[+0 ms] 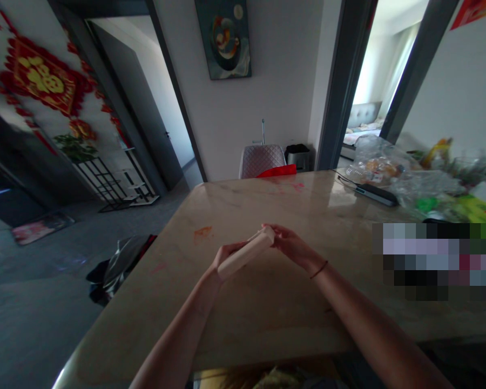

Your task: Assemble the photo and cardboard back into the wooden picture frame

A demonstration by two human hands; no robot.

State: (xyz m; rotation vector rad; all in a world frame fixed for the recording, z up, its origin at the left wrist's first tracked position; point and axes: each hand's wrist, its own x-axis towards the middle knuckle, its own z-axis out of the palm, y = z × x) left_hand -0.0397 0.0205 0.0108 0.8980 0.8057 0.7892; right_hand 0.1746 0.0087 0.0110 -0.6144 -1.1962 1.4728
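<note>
Box (246,253), slim and pale, is held between the two hands over the near middle of the tabletop (267,324); whether it touches the surface cannot be told. It slants, its right end farther from the person than its left. The left hand (227,252) grasps the nearer end, fingers running behind it, while the right hand (284,239) grips the far end with its fingers at the corner. A thin dark bracelet (319,269) circles the right wrist. Beyond the left hand, an orange smear (203,232) marks the tabletop. Well apart, toward the right, a dark oblong device (376,195) with a cord lies next to clear plastic bags (423,182). A quilted chair (263,160) stands at the far edge, a red item (281,171) just in front of its backrest.
</note>
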